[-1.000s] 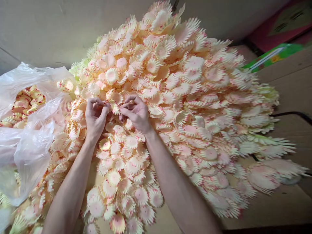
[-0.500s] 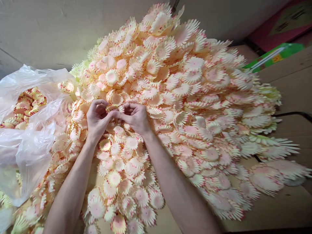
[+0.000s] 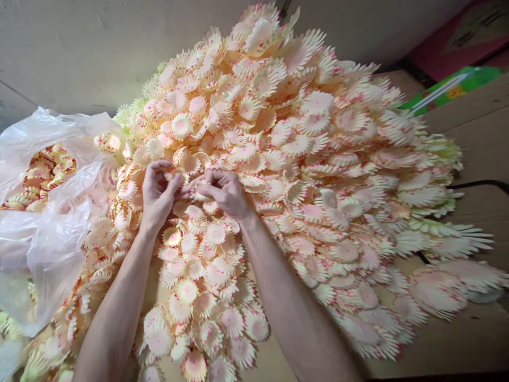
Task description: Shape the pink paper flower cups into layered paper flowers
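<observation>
Together, left hand point(image 3: 158, 192) and right hand point(image 3: 222, 191), each grip pinching one paper flower point(image 3: 186, 185)

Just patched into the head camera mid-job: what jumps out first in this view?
A huge heap of cream-and-pink paper flowers fills the middle and right of the view. At its left-centre, the left hand and right hand pinch at one small flower between their fingertips. At far left, a clear plastic bag holds yellower flowers.
</observation>
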Motion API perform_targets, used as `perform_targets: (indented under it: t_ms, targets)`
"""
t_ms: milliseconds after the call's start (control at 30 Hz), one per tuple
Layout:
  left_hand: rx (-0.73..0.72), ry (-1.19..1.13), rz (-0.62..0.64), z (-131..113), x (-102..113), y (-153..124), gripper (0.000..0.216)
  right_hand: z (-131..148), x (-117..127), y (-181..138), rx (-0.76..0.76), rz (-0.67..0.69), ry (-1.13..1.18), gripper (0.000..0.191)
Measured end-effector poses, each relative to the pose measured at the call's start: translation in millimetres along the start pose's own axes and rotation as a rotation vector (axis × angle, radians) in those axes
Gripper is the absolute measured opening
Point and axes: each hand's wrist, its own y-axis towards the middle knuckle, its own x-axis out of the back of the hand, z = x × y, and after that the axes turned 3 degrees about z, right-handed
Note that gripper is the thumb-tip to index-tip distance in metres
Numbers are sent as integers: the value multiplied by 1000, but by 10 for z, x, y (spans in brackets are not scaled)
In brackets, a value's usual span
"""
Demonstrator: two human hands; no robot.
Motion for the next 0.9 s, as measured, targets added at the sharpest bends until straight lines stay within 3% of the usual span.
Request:
perform_targets:
  t_ms: [167, 300, 533, 900]
  targets:
    - [-58, 70, -54, 1, 20, 9, 31, 9, 17, -17, 32, 97, 139, 39]
    - [-45, 91, 56, -35, -15, -25, 29, -1, 17, 1, 41, 24, 107, 47]
    - [101, -91, 233, -132, 18, -70, 24, -59, -19, 49, 22, -98, 125, 30]
    - [39, -82, 299, -101, -8, -63, 30, -20, 0, 39, 50, -65, 110, 19]
